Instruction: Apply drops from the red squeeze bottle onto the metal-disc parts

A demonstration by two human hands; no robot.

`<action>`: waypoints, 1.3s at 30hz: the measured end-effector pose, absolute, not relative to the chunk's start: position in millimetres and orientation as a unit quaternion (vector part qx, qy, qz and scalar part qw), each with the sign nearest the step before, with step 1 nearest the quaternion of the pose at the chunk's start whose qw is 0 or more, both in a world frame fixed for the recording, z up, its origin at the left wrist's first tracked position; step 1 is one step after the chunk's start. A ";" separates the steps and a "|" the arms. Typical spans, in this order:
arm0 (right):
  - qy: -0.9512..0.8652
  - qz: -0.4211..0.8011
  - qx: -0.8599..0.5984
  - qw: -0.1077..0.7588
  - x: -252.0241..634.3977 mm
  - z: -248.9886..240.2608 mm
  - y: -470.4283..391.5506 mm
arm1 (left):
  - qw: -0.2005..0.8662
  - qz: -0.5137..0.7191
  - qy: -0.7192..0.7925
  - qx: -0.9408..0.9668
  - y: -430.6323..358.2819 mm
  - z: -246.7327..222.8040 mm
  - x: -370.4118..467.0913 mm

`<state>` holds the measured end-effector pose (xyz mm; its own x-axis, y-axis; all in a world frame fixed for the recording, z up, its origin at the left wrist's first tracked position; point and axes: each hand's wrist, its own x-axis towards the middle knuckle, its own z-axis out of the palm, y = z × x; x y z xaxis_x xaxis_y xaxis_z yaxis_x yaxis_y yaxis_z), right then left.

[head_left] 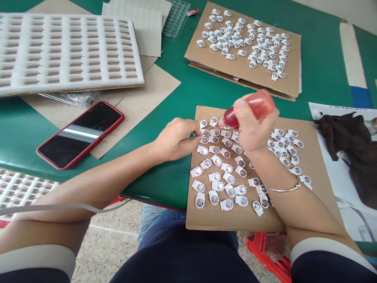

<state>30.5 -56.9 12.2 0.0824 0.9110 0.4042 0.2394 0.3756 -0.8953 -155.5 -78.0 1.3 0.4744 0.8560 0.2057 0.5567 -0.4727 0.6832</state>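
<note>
My right hand point(256, 129) is wrapped round a red translucent squeeze bottle point(261, 104), tilted with its nozzle down to the left. The nozzle points at small round silver parts on white tabs point(216, 160), spread over a brown cardboard sheet point(232, 220). At the sheet's left edge, my left hand point(176, 139) is closed on a thin, pointed metal tool point(187, 139); its exact kind is unclear. Its fingertips are beside the upper-left parts, and whether they touch one is hidden. My right wrist and forearm cover some of the parts.
More such parts lie on a cardboard stack point(194, 59) at the back. A white slotted foam tray point(70, 84), a red-cased phone point(82, 133) and a clear plastic tray point(176, 19) are on the green table point(165, 184). Dark cloth point(353, 149) lies right; a red stool point(265, 251) stands below.
</note>
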 end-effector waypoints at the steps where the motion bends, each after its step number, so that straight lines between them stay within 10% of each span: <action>1: -0.578 0.318 -0.465 0.590 32.0 17.7 -54.6 | 0.274 0.274 0.435 0.813 -78.0 0.7 -155.7; 39: -0.503 0.298 -0.409 0.701 60.7 78.2 -39.6 | 0.233 0.293 0.490 0.787 -78.0 0.3 -115.4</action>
